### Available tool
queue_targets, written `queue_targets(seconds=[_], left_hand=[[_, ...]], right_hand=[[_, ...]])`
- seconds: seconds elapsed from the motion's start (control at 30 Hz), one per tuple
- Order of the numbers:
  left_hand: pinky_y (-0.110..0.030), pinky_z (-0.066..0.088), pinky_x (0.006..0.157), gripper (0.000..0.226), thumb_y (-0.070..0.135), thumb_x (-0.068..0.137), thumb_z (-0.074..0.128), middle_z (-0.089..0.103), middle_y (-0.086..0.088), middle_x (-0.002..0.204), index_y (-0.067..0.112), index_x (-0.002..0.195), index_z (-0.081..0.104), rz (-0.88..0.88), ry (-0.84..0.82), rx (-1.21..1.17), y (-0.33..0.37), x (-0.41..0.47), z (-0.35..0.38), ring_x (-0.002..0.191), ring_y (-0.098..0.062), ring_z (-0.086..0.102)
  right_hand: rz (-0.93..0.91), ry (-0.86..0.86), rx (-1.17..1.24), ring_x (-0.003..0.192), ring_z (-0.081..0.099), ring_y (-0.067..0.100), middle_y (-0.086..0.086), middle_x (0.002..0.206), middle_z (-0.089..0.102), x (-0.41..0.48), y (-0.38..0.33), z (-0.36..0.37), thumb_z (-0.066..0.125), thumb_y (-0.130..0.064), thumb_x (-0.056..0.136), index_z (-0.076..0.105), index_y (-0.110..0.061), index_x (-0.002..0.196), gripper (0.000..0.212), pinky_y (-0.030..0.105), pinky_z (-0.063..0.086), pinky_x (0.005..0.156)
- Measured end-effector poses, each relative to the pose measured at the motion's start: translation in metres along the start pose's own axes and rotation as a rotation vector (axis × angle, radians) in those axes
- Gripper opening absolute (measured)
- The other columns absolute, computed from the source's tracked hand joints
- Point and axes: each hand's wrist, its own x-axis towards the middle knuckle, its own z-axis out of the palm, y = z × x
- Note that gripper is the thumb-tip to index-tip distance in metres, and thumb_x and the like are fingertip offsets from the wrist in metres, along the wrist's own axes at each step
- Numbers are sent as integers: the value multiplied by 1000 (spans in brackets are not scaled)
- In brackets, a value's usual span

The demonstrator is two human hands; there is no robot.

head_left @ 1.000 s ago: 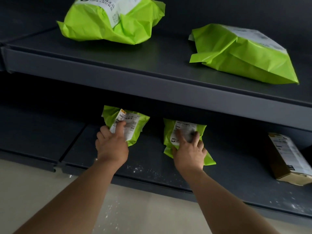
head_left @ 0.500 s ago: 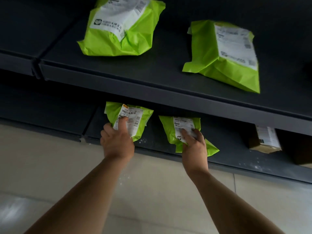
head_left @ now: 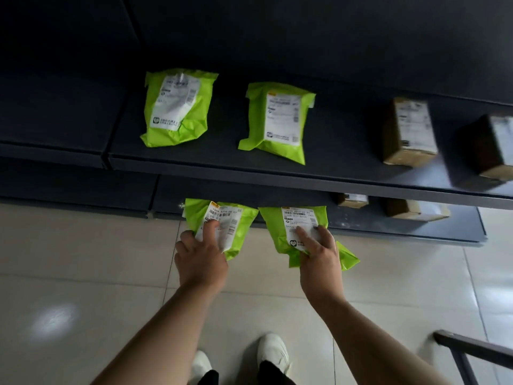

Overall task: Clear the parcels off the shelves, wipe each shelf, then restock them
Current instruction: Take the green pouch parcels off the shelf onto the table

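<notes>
On the left, the left hand (head_left: 200, 262) grasps a small green parcel (head_left: 243, 226) by its near end. The forefinger lies straight on the white label and the other fingers are curled under the bag. This parcel reaches up and away from the hand. Its far end is over the front edge of the lower shelf (head_left: 402, 229) and its near part is over the tiled floor (head_left: 83, 259). I cannot tell if it touches the shelf.

Just beside it, to the right, the right hand (head_left: 319, 262) grasps a second green parcel (head_left: 273, 226) in the same manner, with fingers on the label and the crumpled near end held in the palm. This bag also lies beyond the hand, with its top at the shelf's front edge. The two held parcels are near each other but apart.

Further right on the lower shelf stand two brown boxes (head_left: 416, 211), partly hidden by the upper shelf (head_left: 222, 159).

On the upper shelf lie, from the left, a green bag (head_left: 177, 107), another green bag (head_left: 277, 123), a brown carton (head_left: 408, 132) and a blurred dark carton (head_left: 491, 151).

Below, between the arms, two white shoes (head_left: 273, 351) stand on the floor.
</notes>
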Motion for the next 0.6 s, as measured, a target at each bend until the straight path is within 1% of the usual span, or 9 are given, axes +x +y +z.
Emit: queue_targets(seconds=[0.1,0.3,0.47,0.6], left_hand=[[-37,34,94,64,25,88,59,29,-12,124,33,141,24,7,-46,-8,15,-31,-31,110,-30,35],[-38,32,97,65,27,89,59,28,-15,126,34,143,22,76,-108,-30,61,-85,-102,112,-33,34],[-41,30,101,66,23,87,61,27,-17,131,34,141,26,194,-103,-38,105,-127,-166,118,-36,31],[-45,30,103,64,20,86,59,25,-16,132,36,139,26,294,-98,-55,142,-159,-212,118,-36,31]], right_hand=[[46,1,-4,134,33,30,10,151,32,-29,-6,-43,54,10,85,55,-27,136,62,34,29,112],[147,87,57,132,36,31,10,151,32,-84,-34,-132,56,8,81,56,-29,135,65,32,30,110],[213,222,99,134,34,30,11,152,31,-124,-53,-215,55,10,82,58,-28,132,63,25,26,108],[313,334,179,139,29,26,9,154,28,-156,-60,-276,54,7,87,57,-29,133,59,21,19,109]])
